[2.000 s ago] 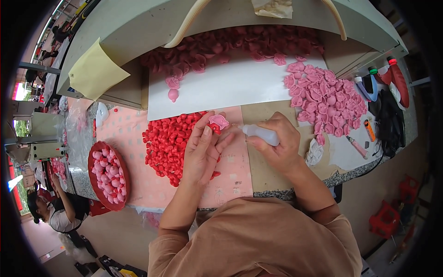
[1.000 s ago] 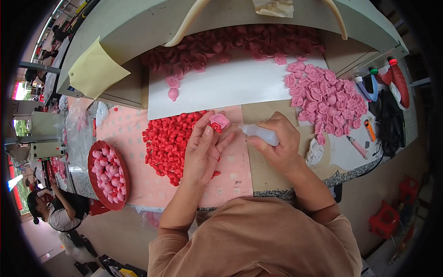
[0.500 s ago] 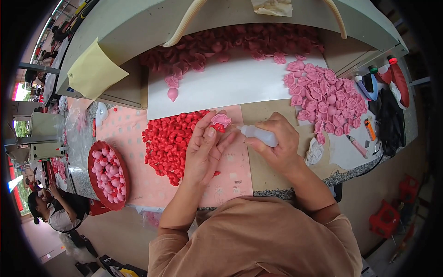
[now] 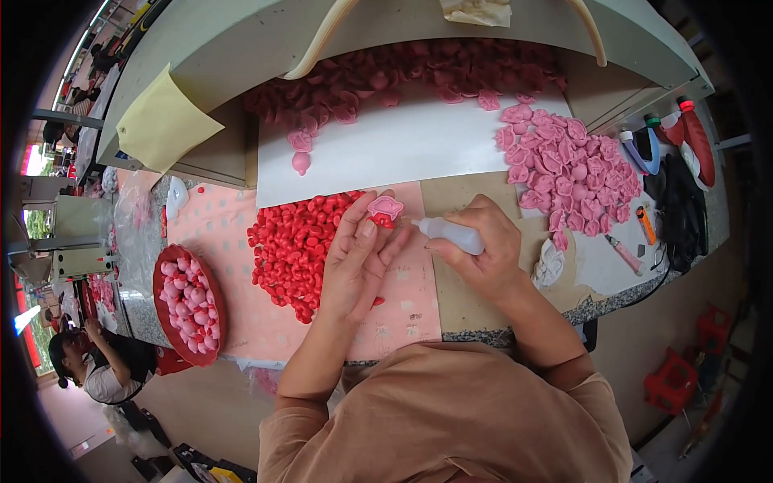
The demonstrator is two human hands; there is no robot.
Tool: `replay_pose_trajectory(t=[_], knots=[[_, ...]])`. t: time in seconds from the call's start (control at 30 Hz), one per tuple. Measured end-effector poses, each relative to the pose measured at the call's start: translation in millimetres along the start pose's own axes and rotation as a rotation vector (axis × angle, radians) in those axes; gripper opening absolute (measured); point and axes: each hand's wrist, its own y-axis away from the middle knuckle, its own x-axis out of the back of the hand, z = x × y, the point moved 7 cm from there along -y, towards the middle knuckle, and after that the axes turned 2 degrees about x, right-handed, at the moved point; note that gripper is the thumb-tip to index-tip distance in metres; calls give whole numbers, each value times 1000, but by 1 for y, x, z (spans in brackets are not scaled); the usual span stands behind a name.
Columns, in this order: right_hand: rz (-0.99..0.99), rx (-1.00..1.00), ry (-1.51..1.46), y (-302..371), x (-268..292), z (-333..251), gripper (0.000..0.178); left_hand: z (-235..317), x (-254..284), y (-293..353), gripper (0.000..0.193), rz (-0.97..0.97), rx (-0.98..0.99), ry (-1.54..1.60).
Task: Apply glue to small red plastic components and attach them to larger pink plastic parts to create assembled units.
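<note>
The squeeze bottle in the right hand looked like soft, translucent white plastic with a smooth, faintly glossy skin. The pink petal piece at the left hand's fingertips seemed matt and cloth-like, as did the heap of pink petals. The red pieces looked smoother, with a slight sheen. The white sheet read as plain matt paper, the brown sheet as dull card. The tabletop showed speckled, polished stone at its edge. The red dish appeared to be glossy plastic.
</note>
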Motion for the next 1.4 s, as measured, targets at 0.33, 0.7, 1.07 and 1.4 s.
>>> replay_pose_trajectory(t=[0.33, 0.7, 1.07, 1.4], knots=[[38, -69, -76, 4, 3, 8, 27, -3, 1, -2, 39, -1, 68, 65], [-2, -64, -108, 4, -5, 5, 26, -6, 6, 0, 38, -5, 94, 31], [154, -326, -317, 5, 16, 22, 27, -7, 7, -4, 39, 22, 102, 101], [319, -701, -202, 24, 108, 57, 21, -4, 13, 2, 41, 14, 187, 335]])
